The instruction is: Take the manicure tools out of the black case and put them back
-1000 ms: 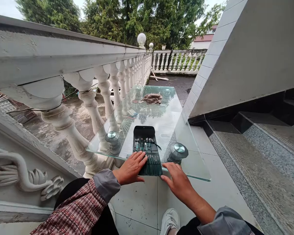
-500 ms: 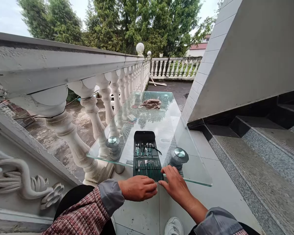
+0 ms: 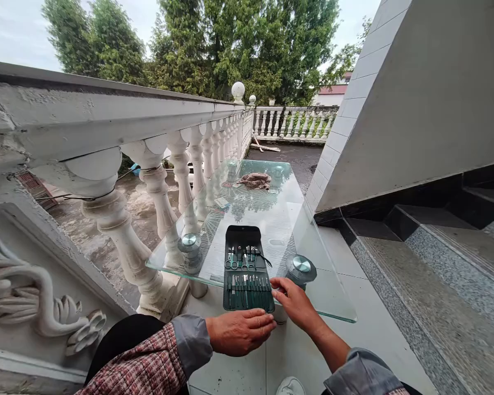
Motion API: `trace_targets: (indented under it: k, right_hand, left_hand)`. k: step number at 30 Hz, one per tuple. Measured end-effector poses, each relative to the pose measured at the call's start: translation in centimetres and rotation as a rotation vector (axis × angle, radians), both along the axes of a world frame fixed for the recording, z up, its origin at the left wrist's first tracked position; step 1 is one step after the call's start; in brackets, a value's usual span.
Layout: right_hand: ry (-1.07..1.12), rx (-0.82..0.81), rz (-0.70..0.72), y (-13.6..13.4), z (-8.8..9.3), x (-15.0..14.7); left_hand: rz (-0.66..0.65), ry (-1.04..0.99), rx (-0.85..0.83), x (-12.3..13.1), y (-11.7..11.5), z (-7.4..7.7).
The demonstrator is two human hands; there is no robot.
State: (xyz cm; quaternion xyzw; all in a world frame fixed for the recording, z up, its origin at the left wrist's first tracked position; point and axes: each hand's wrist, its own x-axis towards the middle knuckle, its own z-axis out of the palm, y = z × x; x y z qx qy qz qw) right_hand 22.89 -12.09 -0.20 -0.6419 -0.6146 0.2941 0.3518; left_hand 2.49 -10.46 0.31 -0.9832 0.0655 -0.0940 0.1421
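Observation:
A dark green manicure set case lies unfolded at the near edge of the glass table, its lower part reaching past the edge. Small scissors, clippers and tweezers fill its upper row. Several slim metal tools stand in the lower row of slots. My left hand rests along the case's near edge, fingers stretched out flat and its thumb hidden. At the lower right side of the case, my right hand has thumb and forefinger on the edge; its other fingers are mostly hidden.
A crumpled brown cloth lies at the table's far end, with small packets nearer. Round metal caps top the table legs. A white balustrade runs along the left; stone steps rise on the right.
The lower part of the case now shows more fully, its tools plainer to see. My left hand has shifted right along the near edge. My right hand has come against the side edge.

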Motion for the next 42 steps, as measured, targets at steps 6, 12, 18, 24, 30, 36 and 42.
trace_targets:
  k: [6,12,18,24,30,36,42]
  right_hand:
    - [0.061,0.066,-0.042,1.8,-0.4,-0.6]
    - [0.000,0.085,-0.001,3.7,-0.2,-0.8]
    - [-0.043,0.035,0.080,4.9,0.8,-0.7]
    - [-0.070,-0.019,0.192,5.6,2.3,-0.6]
    - [-0.104,-0.061,0.257,6.6,3.1,-0.6]
    - [-0.157,-0.107,0.258,7.9,3.0,-0.8]
    - [-0.091,-0.178,0.295,9.0,2.5,-0.7]
  left_hand:
    - [0.064,0.021,0.003,0.0,0.2,-0.2]
    - [0.055,0.001,0.050,-0.2,0.8,-1.2]
    - [0.046,-0.008,0.100,-0.2,1.1,-1.5]
    - [0.052,-0.014,0.118,-0.3,1.4,-1.3]
    - [0.031,-0.021,0.111,-0.6,2.4,-1.8]
    - [-0.014,-0.022,0.071,-0.9,3.5,-1.2]
    - [-0.016,-0.023,0.047,-1.1,4.1,-1.4]
